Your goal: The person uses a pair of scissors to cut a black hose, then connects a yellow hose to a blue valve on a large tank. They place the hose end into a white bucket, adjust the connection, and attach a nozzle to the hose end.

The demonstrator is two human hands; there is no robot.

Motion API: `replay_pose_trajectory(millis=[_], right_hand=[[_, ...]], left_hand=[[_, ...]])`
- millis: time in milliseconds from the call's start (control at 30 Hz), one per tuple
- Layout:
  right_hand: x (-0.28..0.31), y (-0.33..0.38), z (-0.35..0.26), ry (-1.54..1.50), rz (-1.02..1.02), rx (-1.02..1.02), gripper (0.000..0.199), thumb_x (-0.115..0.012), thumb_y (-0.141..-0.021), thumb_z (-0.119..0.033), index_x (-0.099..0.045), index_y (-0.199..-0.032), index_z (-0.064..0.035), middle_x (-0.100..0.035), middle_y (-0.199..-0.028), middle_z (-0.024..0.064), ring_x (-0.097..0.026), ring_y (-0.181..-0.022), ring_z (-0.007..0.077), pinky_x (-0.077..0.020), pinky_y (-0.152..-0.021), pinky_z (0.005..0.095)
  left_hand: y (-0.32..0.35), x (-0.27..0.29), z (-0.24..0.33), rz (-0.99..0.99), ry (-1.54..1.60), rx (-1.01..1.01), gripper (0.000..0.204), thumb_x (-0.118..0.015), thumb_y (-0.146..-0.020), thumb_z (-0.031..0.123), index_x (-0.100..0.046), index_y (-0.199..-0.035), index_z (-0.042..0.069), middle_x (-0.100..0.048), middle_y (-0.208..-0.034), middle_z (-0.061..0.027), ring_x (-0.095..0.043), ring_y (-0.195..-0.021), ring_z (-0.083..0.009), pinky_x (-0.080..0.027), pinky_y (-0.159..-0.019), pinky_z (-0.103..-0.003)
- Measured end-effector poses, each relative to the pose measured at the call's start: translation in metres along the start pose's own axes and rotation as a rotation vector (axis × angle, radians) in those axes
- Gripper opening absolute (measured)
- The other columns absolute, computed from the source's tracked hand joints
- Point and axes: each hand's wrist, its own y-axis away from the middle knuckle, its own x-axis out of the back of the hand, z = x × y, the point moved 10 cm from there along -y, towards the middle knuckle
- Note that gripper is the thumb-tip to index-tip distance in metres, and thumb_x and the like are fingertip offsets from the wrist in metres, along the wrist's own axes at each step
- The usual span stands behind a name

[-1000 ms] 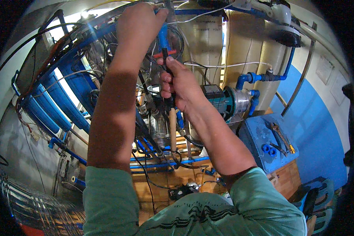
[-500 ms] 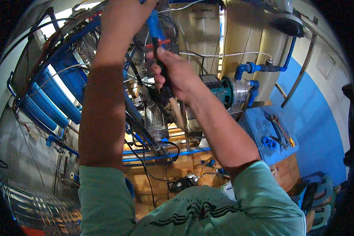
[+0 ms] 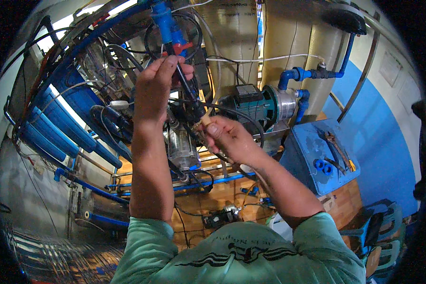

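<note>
A slim black pipe (image 3: pixel 187 84) slants down from a blue pipe fitting (image 3: pixel 161 22) near a red valve handle (image 3: pixel 182 48). My left hand (image 3: pixel 152 92) is closed round its upper part, just under the valve; some fingers are hidden behind the pipe. At the lower end a black coupling (image 3: pixel 194 111) meets a short cream-coloured tube piece (image 3: pixel 206 120). Thumb and fingers of my right hand (image 3: pixel 229 139) pinch that cream piece. Below it stands a clear cylindrical housing (image 3: pixel 182 147), partly covered by my hands and hoses.
A green-blue motor pump (image 3: pixel 258 106) sits right of my hands, before tall tan tanks (image 3: pixel 288 42). Pliers or a wrench (image 3: pixel 336 144) and blue rings (image 3: pixel 323 166) lie on a blue box (image 3: pixel 312 135). Long blue cylinders (image 3: pixel 64 124) hang at left. Another small pump (image 3: pixel 221 217) rests on the floor.
My left hand has come down from the blue fitting to the black pipe. My right hand has slid lower, from the black pipe to the cream piece at its end.
</note>
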Motion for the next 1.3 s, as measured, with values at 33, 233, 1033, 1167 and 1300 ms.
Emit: replay_pose_trajectory(millis=[33, 233, 1033, 1167, 1300], right_hand=[[0.005, -0.002, -0.002, 0.032, 0.017, 0.007, 0.033, -0.045, -0.104, -0.034, -0.057, -0.107, -0.0037, -0.049, -0.070, -0.0014, -0.046, -0.062, 0.0079, -0.0396, -0.058, 0.0236], [0.024, 0.002, 0.009, 0.361, 0.033, 0.048, 0.039, -0.050, -0.100, -0.041, -0.063, -0.084, -0.0078, -0.054, -0.068, -0.0053, -0.045, -0.065, 0.0071, -0.0367, -0.059, 0.0253], [-0.148, 0.833, 0.253, -0.183, -0.167, -1.214, 0.051, -0.067, -0.079, -0.041, -0.065, -0.115, -0.0047, -0.065, -0.117, 0.0200, -0.063, -0.102, 0.0320, -0.0473, -0.086, 0.0439], [-0.142, 0.801, 0.195, -0.055, 0.006, -1.064, 0.027, -0.064, -0.081, -0.022, -0.069, -0.099, -0.0035, -0.069, -0.099, 0.0201, -0.067, -0.083, 0.0274, -0.0513, -0.067, 0.0411], [-0.156, 0.842, 0.149, -0.866, 0.601, -1.726, 0.062, -0.066, -0.084, -0.046, -0.057, -0.131, -0.0069, -0.061, -0.127, 0.0140, -0.057, -0.113, 0.0251, -0.0447, -0.096, 0.0397]], left_hand=[[-0.004, -0.001, 0.001, 0.007, -0.005, -0.024, 0.036, -0.052, -0.097, 0.034, -0.064, -0.106, 0.002, -0.070, -0.093, -0.0094, -0.067, -0.088, -0.0169, -0.050, -0.081, -0.030], [-0.019, -0.013, -0.005, -0.276, -0.326, -0.439, 0.034, -0.058, -0.091, 0.023, -0.060, -0.119, 0.003, -0.063, -0.111, -0.0111, -0.062, -0.103, -0.0217, -0.048, -0.092, -0.035], [0.578, 0.095, -0.327, -1.078, -0.917, 1.276, 0.047, -0.056, -0.091, 0.041, -0.062, -0.120, 0.004, -0.061, -0.124, -0.0156, -0.059, -0.113, -0.0316, -0.045, -0.098, -0.046], [0.599, 0.088, -0.316, -1.099, -0.967, 1.346, 0.047, -0.057, -0.091, 0.041, -0.063, -0.120, 0.005, -0.061, -0.123, -0.0156, -0.059, -0.112, -0.0316, -0.046, -0.097, -0.045], [0.617, 0.076, -0.307, -1.125, -1.001, 1.389, 0.046, -0.057, -0.091, 0.041, -0.063, -0.119, 0.005, -0.062, -0.122, -0.0155, -0.059, -0.111, -0.0315, -0.046, -0.097, -0.045]])
